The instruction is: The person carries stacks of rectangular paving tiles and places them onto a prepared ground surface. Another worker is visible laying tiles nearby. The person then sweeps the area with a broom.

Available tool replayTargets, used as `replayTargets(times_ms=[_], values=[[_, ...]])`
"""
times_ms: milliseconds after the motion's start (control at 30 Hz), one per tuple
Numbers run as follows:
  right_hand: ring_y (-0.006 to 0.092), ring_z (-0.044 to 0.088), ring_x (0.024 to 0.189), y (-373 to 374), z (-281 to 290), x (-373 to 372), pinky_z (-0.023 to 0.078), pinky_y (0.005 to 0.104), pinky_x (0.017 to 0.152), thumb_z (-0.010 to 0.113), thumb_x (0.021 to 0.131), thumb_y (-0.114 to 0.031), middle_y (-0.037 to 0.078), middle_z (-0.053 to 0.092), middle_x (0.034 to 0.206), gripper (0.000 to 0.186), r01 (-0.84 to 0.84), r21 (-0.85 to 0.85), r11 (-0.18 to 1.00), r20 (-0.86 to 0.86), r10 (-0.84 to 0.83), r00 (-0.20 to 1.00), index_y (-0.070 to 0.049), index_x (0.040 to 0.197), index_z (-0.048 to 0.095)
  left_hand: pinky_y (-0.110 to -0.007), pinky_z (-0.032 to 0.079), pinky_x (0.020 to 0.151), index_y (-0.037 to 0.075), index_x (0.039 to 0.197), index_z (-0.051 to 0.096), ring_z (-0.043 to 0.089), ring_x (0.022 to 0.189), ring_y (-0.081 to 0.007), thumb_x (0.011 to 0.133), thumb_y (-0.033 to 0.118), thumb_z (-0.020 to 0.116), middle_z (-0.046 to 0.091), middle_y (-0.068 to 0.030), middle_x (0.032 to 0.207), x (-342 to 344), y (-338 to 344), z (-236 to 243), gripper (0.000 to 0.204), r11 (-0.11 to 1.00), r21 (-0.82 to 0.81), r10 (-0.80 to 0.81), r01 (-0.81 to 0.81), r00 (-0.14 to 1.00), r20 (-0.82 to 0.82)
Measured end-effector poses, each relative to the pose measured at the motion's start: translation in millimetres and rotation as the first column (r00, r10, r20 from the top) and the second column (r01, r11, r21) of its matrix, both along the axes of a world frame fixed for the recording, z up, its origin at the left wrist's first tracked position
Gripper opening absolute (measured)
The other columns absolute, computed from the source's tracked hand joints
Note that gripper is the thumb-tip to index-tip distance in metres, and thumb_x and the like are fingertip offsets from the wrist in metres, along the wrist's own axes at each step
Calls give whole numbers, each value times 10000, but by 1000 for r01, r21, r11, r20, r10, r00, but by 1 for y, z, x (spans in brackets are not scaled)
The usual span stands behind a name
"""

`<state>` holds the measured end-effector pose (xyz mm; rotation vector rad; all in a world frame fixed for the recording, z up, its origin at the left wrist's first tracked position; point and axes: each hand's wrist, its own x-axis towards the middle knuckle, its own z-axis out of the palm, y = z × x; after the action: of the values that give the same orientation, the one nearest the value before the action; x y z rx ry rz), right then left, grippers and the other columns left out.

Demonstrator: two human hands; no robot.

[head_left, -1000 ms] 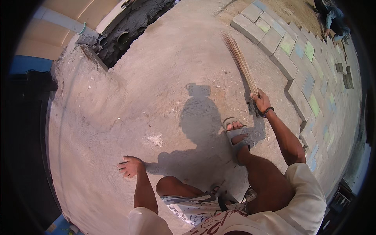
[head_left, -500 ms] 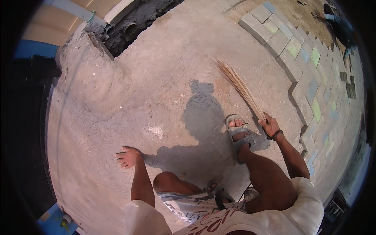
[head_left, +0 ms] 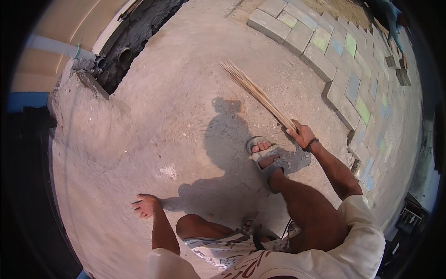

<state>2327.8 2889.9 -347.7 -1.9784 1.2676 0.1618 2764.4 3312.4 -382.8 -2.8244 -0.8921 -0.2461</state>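
Observation:
A stick broom (head_left: 258, 93), a bundle of long thin tan bristles, is gripped at its near end by my right hand (head_left: 303, 135), which wears a dark beaded bracelet. Its bristle tips point away to the far left, close over the concrete ground (head_left: 176, 88); whether they touch it I cannot tell. To the left, my left hand (head_left: 146, 205) is held low over the concrete with fingers spread and nothing in it. Between the hands my sandalled foot (head_left: 265, 156) stands on the concrete, beside my own shadow.
Patterned paving blocks (head_left: 334, 56) form a raised stepped edge along the right. At the far left, a trench (head_left: 125, 42) with pipe ends (head_left: 124, 56) runs beside a wall. Another person's arm (head_left: 397, 37) reaches toward loose blocks (head_left: 402, 72) at far right.
My right hand and the broom have shifted a little left and away from me, the bristles slanting more to the left. The view has turned. The other person's hand has come near the loose blocks.

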Motion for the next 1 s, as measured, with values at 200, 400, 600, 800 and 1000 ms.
replayTargets(times_ms=[200, 400, 600, 800, 1000], values=[[297, 613, 693, -39, -20, -108, 465, 372, 635, 514, 832, -456, 202, 608, 747, 543, 284, -193, 939, -16, -292, 956, -30, 1168, 498, -533, 283, 935, 155, 1365, 255, 275, 1211, -496, 885, 548, 266, 275, -161, 1363, 2, 0, -5, 621, 999, 48, 5, -5, 1000, 0], [125, 495, 497, -36, 19, -81, 406, 304, 476, 533, 829, -451, 57, 493, 541, 515, 356, -146, 923, 107, -343, 933, -20, 1111, 537, -528, 290, 930, 163, 1355, 280, 308, 1195, -485, 881, 558, 267, 290, -141, 1361, 6, 7, -5, 617, 995, 90, 46, -45, 999, -7], [280, 566, 622, -49, 3, -35, 440, 371, 611, 538, 819, -424, 179, 570, 659, 535, 131, -177, 975, 38, -126, 991, -19, 1168, 510, -530, 292, 929, 183, 1358, 281, 301, 1202, -483, 878, 565, 266, 287, -137, 1366, 7, 9, -17, 613, 992, 126, 17, -20, 1000, 25], [258, 575, 625, -59, -5, -84, 443, 376, 601, 521, 820, -444, 172, 574, 666, 543, 288, -194, 938, 1, -293, 956, -20, 1159, 512, -522, 307, 910, 189, 1351, 292, 343, 1164, -454, 871, 576, 262, 314, -127, 1339, 11, 11, -20, 617, 996, 80, 27, -28, 1000, 12], [184, 549, 535, -45, 21, -105, 428, 340, 509, 520, 812, -491, 109, 563, 618, 552, 461, -352, 815, 129, -446, 886, -21, 1100, 551, -523, 305, 914, 187, 1354, 289, 334, 1169, -449, 861, 598, 259, 313, -113, 1349, 14, 29, -22, 642, 990, 129, 48, -53, 998, 42]])
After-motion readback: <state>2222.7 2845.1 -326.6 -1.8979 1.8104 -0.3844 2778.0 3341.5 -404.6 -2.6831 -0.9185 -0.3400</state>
